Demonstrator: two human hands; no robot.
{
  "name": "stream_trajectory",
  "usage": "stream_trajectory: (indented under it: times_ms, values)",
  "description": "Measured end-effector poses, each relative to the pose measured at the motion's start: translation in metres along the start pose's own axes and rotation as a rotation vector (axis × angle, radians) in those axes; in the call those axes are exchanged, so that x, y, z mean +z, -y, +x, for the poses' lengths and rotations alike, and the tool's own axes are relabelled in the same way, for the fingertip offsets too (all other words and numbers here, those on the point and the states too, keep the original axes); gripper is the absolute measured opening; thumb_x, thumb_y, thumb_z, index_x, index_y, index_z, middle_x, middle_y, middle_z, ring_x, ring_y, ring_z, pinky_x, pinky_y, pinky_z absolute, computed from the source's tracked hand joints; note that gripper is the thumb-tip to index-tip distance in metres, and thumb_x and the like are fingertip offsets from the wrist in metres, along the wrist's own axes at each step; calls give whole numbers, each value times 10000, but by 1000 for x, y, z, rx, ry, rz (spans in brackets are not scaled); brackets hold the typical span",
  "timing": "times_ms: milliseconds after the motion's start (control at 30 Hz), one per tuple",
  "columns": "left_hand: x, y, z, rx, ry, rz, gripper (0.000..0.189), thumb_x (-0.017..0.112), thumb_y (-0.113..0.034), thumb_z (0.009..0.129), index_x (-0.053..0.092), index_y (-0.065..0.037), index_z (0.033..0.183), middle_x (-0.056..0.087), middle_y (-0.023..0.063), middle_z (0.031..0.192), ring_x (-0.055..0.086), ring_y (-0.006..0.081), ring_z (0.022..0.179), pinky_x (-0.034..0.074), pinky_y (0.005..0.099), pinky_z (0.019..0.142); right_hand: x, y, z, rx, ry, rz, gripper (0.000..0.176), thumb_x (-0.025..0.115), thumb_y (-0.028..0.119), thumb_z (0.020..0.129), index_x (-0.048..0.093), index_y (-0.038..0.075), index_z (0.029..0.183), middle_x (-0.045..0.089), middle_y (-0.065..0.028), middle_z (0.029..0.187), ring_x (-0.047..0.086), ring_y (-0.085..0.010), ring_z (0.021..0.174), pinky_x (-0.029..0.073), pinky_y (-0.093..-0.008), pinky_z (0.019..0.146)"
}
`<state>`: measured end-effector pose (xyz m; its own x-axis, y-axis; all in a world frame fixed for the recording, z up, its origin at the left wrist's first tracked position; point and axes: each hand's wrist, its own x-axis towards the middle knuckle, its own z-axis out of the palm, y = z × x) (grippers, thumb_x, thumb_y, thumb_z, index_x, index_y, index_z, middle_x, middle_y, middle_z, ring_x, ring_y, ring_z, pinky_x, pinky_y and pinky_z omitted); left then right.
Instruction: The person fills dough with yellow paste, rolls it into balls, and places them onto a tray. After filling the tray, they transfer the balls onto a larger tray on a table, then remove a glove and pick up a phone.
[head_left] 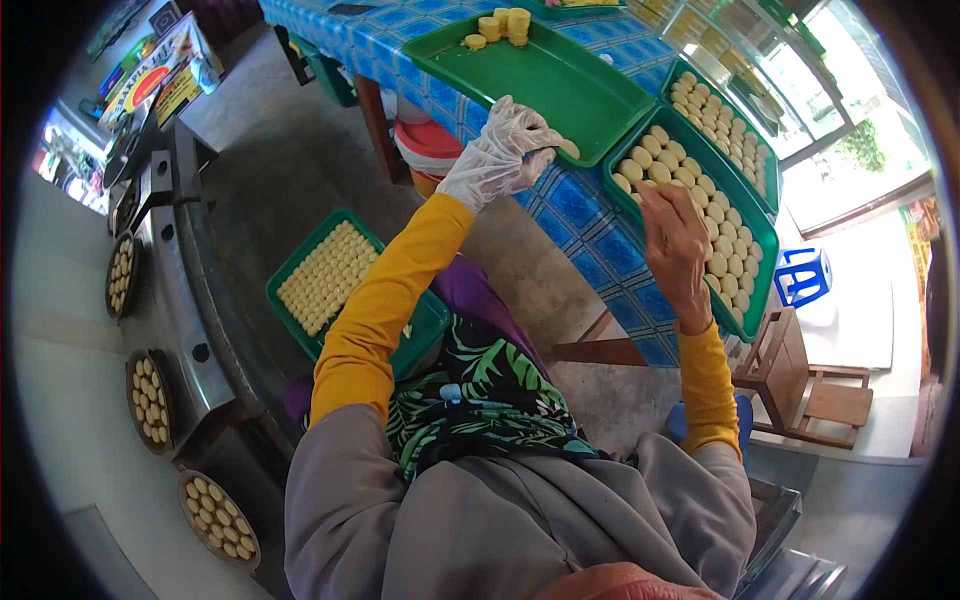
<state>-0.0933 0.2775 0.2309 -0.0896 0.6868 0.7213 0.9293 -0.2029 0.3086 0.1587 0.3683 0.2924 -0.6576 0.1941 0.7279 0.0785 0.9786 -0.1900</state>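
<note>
My left hand (505,150), in a clear plastic glove, is over the near edge of a large green tray (540,90). Its fingers pinch a small pale dough disc (568,148). At the far end of that tray stand a few stacks of yellow dough discs (512,24). My bare right hand (675,240) reaches over a second green tray (755,322) filled with rows of round pale dough pieces (720,235). Its fingers are bent together at the dough near the tray's left side; whether they grip a piece is hidden.
The trays rest on a table with a blue checked cloth (570,225). Behind is another filled tray (770,180). A tray of small dough pieces (330,275) sits low at left. Round pans of dough pieces (218,518) line the left-hand stove. A wooden chair (800,385) stands right.
</note>
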Motion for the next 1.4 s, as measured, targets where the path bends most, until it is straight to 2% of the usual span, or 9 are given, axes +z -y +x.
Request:
stream_trajectory:
  times_ms: [167,300,400,533,600,700,900,1133,1400]
  values:
    - [-9,-17,-44,-201,-430,-227,233,646,-86,829,682,-65,1059,625,120,1107,586,274,1074,448,383,951,42,38,32,-102,-39,190,256,647,-72,784,687,20,1019,607,-119,915,625,-284,768,503,-351,652]
    - [-20,-34,-156,-487,-414,-197,232,589,-82,877,655,4,1082,639,145,1075,619,244,982,480,312,858,93,24,85,-117,-135,258,210,654,-16,802,703,40,998,622,-105,812,630,-248,719,508,-329,634]
    - [-50,-75,-237,-941,-473,-415,236,586,-124,912,658,22,1083,661,123,1056,624,191,980,478,283,875,137,-11,159,194,123,510,191,648,92,856,704,41,1031,660,-59,782,647,-150,676,508,-276,578]
    - [-91,-116,-314,-1067,-719,-543,347,564,-189,943,626,96,1131,643,128,1145,610,196,1088,453,282,998,205,-79,234,56,401,560,273,648,189,884,692,55,1119,691,-54,855,658,-106,683,504,-251,528]
    - [-107,-122,-351,-1199,-705,-612,358,563,-192,941,611,84,1165,642,154,1158,629,234,1054,483,330,968,236,-85,257,396,650,221,368,650,228,880,642,82,1218,687,-63,879,652,-132,653,498,-282,491]
    - [-103,-130,-408,-1194,-1026,-884,402,525,-249,966,577,57,1222,645,161,1153,624,283,1060,486,407,958,275,-106,262,301,646,176,400,638,136,838,609,76,1233,656,-77,810,580,-187,461,431,-343,368]
    - [-126,-149,-440,-1039,-1432,-1347,550,395,-459,999,542,-23,1300,605,218,1220,527,370,1187,434,521,976,288,-107,282,268,797,117,392,675,242,827,608,87,1181,637,-101,733,563,-211,443,378,-353,341]
    - [-124,-140,-447,-921,-1510,-1467,595,379,-476,999,442,-27,1385,447,297,1364,367,439,1320,341,604,1046,302,-111,285,337,845,30,279,665,206,804,616,78,1047,595,-75,614,518,-176,396,357,-326,361]
    - [-122,-138,-449,-936,-1498,-1456,600,452,-437,982,400,-15,1405,442,302,1365,357,447,1329,347,598,1055,308,-120,284,85,641,15,456,625,418,778,628,34,532,567,-104,467,584,-219,436,449,-360,461]
